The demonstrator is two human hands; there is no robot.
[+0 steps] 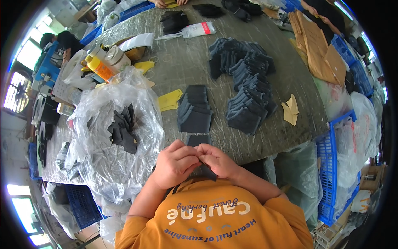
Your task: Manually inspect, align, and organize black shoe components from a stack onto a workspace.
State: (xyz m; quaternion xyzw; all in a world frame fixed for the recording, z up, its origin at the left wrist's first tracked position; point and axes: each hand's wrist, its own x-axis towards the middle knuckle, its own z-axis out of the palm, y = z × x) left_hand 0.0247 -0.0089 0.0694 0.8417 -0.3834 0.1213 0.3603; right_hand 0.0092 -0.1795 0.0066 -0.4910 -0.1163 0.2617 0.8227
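My left hand (pixel 176 163) and my right hand (pixel 217 161) meet close in front of my body at the table's near edge. Both have their fingers closed in a pinch on a dark grey fabric piece (pixel 208 172), mostly hidden by the hands; a corner shows below them. Just beyond my fingers another dark grey piece (pixel 198 140) lies flat. Past it is a fanned stack of dark grey fabric pieces (pixel 194 108). A longer, curving row of overlapping pieces (pixel 248 106) spreads to its right.
On the left, a clear plastic bag (pixel 97 159) holds crumpled black pieces (pixel 123 128). Bottles and a yellow can (pixel 98 67) stand behind it. A yellow card (pixel 169 100) and tan scraps (pixel 290 109) lie on the table. A blue crate (pixel 327 174) is at right; other people work farther off.
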